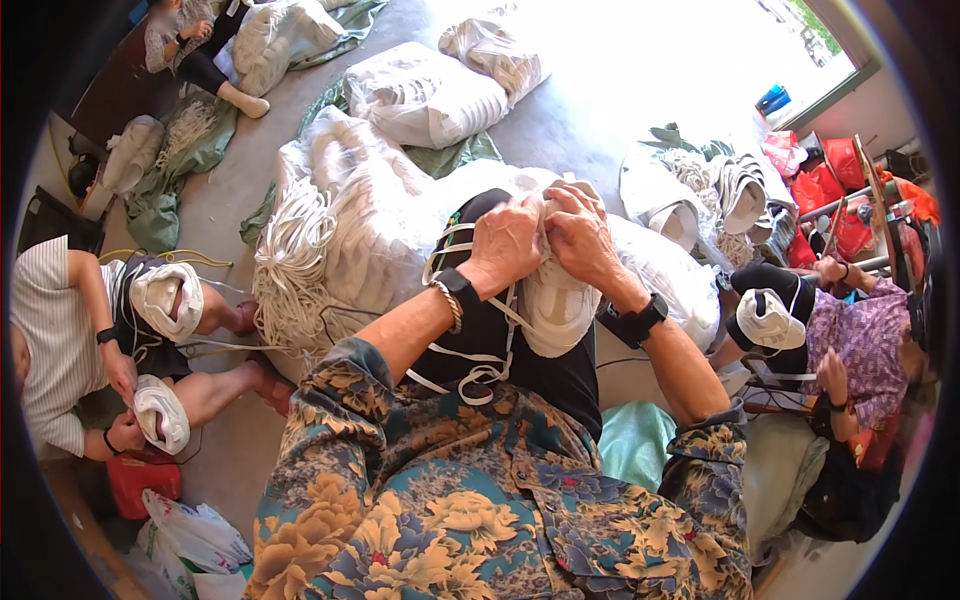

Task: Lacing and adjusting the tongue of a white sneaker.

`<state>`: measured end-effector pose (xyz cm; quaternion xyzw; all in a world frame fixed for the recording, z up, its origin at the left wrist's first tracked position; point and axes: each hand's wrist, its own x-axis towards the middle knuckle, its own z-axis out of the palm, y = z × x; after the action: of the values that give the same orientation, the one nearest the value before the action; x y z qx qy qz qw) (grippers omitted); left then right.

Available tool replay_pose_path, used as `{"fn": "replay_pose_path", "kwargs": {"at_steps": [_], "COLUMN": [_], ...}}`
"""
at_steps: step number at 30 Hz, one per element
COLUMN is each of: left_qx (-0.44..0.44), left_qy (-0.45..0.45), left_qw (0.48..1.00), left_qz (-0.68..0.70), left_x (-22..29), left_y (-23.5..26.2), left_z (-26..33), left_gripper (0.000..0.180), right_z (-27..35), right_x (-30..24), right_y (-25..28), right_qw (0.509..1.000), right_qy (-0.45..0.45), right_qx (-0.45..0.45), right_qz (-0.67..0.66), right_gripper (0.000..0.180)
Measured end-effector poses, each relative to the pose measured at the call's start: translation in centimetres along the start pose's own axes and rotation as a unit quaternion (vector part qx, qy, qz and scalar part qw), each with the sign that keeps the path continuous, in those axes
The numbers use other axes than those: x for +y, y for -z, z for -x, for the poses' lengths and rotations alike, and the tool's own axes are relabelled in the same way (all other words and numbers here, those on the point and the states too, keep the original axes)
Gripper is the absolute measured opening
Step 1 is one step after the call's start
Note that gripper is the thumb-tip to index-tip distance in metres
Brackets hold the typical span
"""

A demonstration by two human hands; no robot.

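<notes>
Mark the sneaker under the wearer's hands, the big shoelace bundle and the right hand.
White sneaker (556,308): head view, on its upper.
Shoelace bundle (292,245): head view, middle of the strands.
Right hand (584,236): head view, its back.

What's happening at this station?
The person's left hand and right hand are closed at the upper part of a white shoe over their lap; exactly what the fingertips pinch is hidden. Loose white lace trails across the lap. A heap of laces lies ahead to the left. At left, a co-worker handles another shoe on a knee.
</notes>
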<state>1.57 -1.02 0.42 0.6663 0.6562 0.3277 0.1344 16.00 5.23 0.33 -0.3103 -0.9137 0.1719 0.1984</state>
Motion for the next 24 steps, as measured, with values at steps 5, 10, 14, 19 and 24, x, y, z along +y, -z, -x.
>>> {"fn": "replay_pose_path", "kwargs": {"at_steps": [5, 10, 14, 19, 24], "left_qx": [-0.081, -0.067, -0.077, 0.054, -0.077], "left_qy": [-0.175, -0.227, -0.192, -0.130, -0.065], "left_qw": [0.980, 0.969, 0.977, 0.989, 0.961], "left_qz": [-0.046, -0.070, -0.046, 0.047, 0.258], "left_x": [-1.3, -1.9, -2.0, 0.4, 2.5], "left_y": [2.1, 2.0, 1.8, 1.4, 0.6], "left_z": [-0.7, -1.3, -1.1, -0.4, -2.2], "left_gripper": [0.039, 0.038, 0.035, 0.036, 0.014], "right_z": [-0.2, -0.1, -0.6, 0.4, 1.8], "right_x": [0.5, -0.2, -0.7, 1.3, -0.6], "right_y": [0.3, 0.0, 1.9, 8.8, 8.0], "right_qw": [1.000, 1.000, 0.966, 0.985, 0.988], "right_qy": [0.017, 0.016, 0.107, -0.009, 0.021], "right_qx": [0.003, 0.020, 0.024, 0.123, 0.119], "right_qz": [-0.013, -0.017, 0.233, 0.124, -0.100], "right_gripper": [0.016, 0.019, 0.013, 0.005, 0.008]}}
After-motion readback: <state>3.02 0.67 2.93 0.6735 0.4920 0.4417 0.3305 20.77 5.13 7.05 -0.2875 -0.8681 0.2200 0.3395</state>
